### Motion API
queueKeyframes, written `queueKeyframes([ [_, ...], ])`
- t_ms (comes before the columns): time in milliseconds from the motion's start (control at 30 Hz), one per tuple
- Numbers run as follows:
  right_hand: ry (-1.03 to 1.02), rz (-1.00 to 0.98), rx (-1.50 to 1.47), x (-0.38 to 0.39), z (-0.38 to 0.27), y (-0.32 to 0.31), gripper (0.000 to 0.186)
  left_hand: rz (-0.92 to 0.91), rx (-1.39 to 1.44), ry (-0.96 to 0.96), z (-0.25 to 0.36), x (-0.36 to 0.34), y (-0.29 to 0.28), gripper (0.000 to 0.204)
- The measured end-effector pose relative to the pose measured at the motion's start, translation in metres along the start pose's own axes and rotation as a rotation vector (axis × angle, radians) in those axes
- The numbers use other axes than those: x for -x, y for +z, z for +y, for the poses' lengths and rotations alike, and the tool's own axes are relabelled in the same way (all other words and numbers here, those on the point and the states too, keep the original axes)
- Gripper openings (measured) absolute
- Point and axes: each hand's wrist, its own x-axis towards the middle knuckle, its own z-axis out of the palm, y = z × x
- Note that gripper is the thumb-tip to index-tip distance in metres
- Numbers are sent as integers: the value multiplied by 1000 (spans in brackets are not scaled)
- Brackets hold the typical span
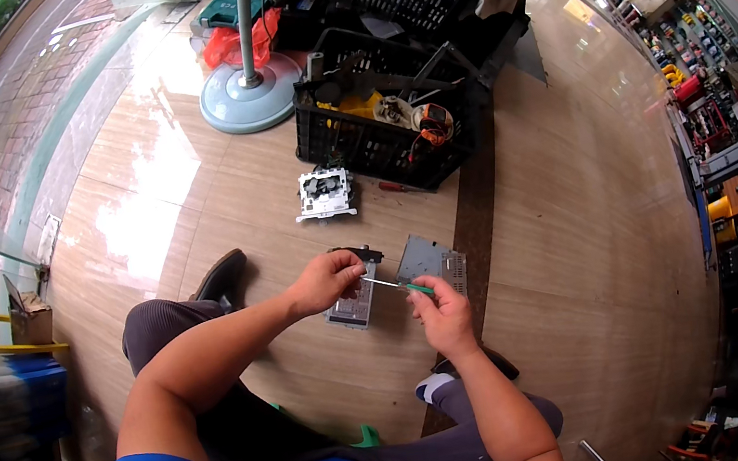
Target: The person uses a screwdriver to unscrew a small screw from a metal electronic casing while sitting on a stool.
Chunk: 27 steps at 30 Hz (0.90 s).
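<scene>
A screwdriver (421, 289) with a green handle is gripped in my right hand (445, 313), its metal shaft pointing left. My left hand (326, 283) is closed in a pinch at the shaft's tip; whatever small thing may lie between those fingers is too small to make out. Beneath my hands, a metal box-like unit (351, 311) lies on the floor, partly covered by the left hand. Right of it rests a grey metal cover plate (426, 257), partly behind the screwdriver. Farther off sits a white metal frame with dark parts (325, 196).
A black plastic crate (375, 146) full of tools and parts stands beyond the frame. Left of it is a round pale-blue stand base (251, 94) with a pole. My shoe (222, 275) is at left. Stocked shelves (703, 67) line the far right.
</scene>
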Motion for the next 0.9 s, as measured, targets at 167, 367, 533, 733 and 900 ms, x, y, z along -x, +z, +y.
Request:
queueKeyframes([
  [167, 1, 24, -2, 0, -4, 0, 19, 11, 6, -1, -2, -1, 0, 20],
  [367, 6, 59, -72, 1, -2, -2, 18, -11, 25, 3, -3, -1, -1, 21],
  [533, -14, 13, -10, 3, -3, 1, 18, -43, -20, 15, -2, 0, 1, 21],
  [733, -3, 81, -63, 1, -3, -2, 19, -38, 2, -9, 2, 2, 1, 20],
  [900, -9, 27, -46, 2, -2, 1, 19, -45, 12, -1, 0, 1, 0, 20],
])
